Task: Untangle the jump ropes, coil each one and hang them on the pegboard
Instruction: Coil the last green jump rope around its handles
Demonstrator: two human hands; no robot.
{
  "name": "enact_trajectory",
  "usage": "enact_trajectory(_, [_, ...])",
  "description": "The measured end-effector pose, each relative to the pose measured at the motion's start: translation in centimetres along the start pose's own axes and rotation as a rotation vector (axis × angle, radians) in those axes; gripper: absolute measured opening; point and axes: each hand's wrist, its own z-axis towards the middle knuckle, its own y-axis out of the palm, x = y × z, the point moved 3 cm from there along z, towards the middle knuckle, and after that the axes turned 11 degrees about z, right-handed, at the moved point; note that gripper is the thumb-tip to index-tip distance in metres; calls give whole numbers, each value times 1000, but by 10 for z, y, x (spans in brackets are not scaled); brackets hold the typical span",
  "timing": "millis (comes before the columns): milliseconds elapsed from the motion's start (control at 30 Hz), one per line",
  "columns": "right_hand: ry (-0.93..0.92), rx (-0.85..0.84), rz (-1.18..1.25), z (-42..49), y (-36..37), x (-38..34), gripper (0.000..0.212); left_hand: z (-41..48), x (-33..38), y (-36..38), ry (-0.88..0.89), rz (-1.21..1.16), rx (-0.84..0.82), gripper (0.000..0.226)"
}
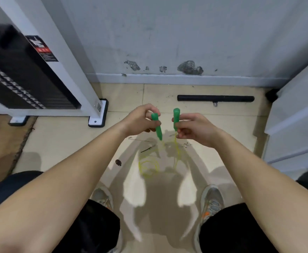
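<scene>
I hold one jump rope out in front of me, above the tiled floor. My left hand [140,120] grips one green handle [157,127], which points down and to the right. My right hand [193,129] grips the other green handle [176,117], held nearly upright. The thin yellow cord [149,166] hangs from both handles and falls in loose, blurred loops between my feet. No pegboard is in view.
A white machine frame with a black weight stack [21,79] stands at the left, its foot [97,121] on the floor. A black bar [215,98] lies by the grey wall. White panels [295,115] close the right side. My shoes [211,198] stand below.
</scene>
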Motion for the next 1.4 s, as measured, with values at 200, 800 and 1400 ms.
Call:
enact_trajectory(200, [-271, 103, -480, -36, 25, -40, 20, -47, 57, -20, 165, 17, 73, 41])
enact_trajectory(800, [-304, 3, -248, -10, 75, -31, 24, -43, 41, -39, -2, -221, 194, 19])
enact_trajectory(1400, [-436, 24, -322, -32, 24, -78, 33, -39, 9, -65, -398, -320, 116, 14])
